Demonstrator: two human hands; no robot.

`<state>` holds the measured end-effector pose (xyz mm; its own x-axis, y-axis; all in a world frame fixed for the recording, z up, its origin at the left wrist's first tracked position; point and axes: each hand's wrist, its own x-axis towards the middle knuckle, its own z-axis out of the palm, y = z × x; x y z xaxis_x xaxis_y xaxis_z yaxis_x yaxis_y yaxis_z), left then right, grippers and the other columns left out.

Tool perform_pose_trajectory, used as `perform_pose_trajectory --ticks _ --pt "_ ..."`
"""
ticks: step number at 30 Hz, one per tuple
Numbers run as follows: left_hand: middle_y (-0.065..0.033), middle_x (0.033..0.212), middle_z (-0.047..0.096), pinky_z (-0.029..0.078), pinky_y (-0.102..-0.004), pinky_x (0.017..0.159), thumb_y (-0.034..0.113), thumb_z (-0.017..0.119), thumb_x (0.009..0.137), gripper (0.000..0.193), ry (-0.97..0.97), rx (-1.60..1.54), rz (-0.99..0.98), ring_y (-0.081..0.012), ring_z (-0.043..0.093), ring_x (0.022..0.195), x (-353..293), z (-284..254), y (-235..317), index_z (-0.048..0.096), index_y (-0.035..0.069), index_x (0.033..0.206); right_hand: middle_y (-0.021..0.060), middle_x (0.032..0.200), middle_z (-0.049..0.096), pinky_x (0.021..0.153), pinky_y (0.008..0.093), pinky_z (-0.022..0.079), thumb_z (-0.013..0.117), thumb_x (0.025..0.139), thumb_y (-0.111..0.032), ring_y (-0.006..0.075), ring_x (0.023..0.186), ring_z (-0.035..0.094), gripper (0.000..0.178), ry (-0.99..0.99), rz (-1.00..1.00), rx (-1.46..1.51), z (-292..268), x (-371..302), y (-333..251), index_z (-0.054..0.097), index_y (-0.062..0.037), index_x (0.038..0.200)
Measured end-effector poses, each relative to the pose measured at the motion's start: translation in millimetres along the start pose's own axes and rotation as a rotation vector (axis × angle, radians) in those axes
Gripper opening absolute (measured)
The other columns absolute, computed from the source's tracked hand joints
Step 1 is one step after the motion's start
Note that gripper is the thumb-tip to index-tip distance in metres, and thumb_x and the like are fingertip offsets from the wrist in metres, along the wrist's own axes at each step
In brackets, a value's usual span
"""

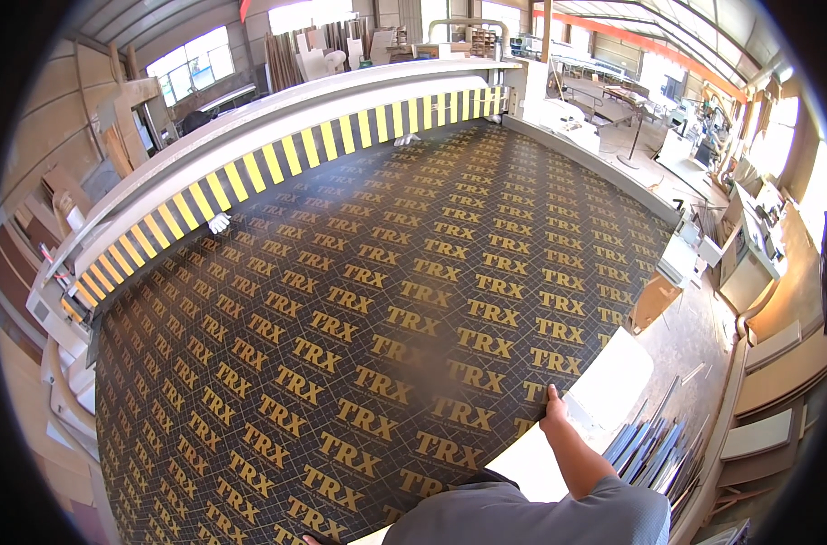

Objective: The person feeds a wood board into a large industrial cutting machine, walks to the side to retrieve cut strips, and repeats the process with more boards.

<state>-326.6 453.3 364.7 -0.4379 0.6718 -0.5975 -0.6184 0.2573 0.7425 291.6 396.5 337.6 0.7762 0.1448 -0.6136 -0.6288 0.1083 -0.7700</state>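
A large black panel (341, 300) with yellow repeated lettering and thin grid lines stretches from my body to the far striped beam. At its near right edge is my right hand (554, 409), a thumb on top and the other fingers mostly hidden at the edge, closed on it. Only a small part of my left hand (312, 540) shows at the bottom of the picture, by the panel's near edge; its fingers are hidden. White boards (613, 377) lie beside and under the edge near my right hand.
A long beam with yellow and black stripes (291, 156) spans the far side. Against it lie white glove-like shapes (218, 223). Narrow strips (654, 450) are piled at right, near stacked boards (758, 436). A white machine cabinet (749, 250) stands farther off.
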Motion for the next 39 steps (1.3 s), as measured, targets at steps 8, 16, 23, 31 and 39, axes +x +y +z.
perform_pose_trajectory --ticks 8,16,23,31,39 --pt "-0.0045 0.148 0.051 0.043 -0.0399 0.109 0.051 0.055 0.102 0.059 -0.007 0.005 0.001 -0.0258 0.05 0.128 0.8 -0.7 0.1 0.046 0.019 0.151 0.0207 0.134 0.059 0.094 0.0505 0.053 0.068 0.095 -0.047 0.037 0.115 0.062 0.07 -0.024 0.012 -0.035 -3.7 5.4 -0.1 0.047 0.0009 0.141" --pt "-0.0045 0.148 0.051 0.042 -0.0398 0.109 0.05 0.054 0.102 0.059 -0.008 0.005 0.0 -0.0257 0.05 0.128 1.7 -6.1 -2.5 0.046 0.019 0.151 0.0212 0.131 0.06 0.093 0.0494 0.054 0.068 0.095 -0.048 0.0367 0.113 0.063 0.07 0.027 -0.003 -0.073 -1.7 2.8 0.0 0.048 0.0016 0.14" --pt "-0.0046 0.148 0.051 0.042 -0.0398 0.109 0.049 0.054 0.103 0.058 -0.008 0.0 0.003 -0.0256 0.05 0.128 2.5 -15.8 -5.2 0.046 0.019 0.151 0.0209 0.13 0.061 0.093 0.0478 0.055 0.069 0.095 -0.045 0.036 0.112 0.064 0.067 -0.011 0.002 0.009 2.2 -7.4 -3.8 0.049 0.0031 0.137" --pt "-0.0045 0.149 0.051 0.042 -0.0378 0.109 0.04 0.05 0.106 0.049 -0.019 -0.055 -0.069 -0.0233 0.05 0.127 20.2 -42.0 -15.8 0.046 0.021 0.152 0.0214 0.13 0.061 0.092 0.0462 0.055 0.068 0.095 -0.044 0.0354 0.11 0.065 0.069 0.03 -0.022 -0.039 4.6 -12.8 -7.0 0.048 0.0047 0.139" --pt "-0.0024 0.148 0.053 0.044 -0.0403 0.109 0.054 0.055 0.1 0.061 0.011 -0.086 -0.067 -0.0246 0.051 0.129 -31.6 10.1 15.8 0.049 0.017 0.149 0.0212 0.131 0.059 0.092 0.0461 0.056 0.069 0.095 -0.044 0.0352 0.111 0.064 0.07 0.015 -0.022 -0.007 2.2 -4.2 -2.7 0.047 0.0046 0.14"
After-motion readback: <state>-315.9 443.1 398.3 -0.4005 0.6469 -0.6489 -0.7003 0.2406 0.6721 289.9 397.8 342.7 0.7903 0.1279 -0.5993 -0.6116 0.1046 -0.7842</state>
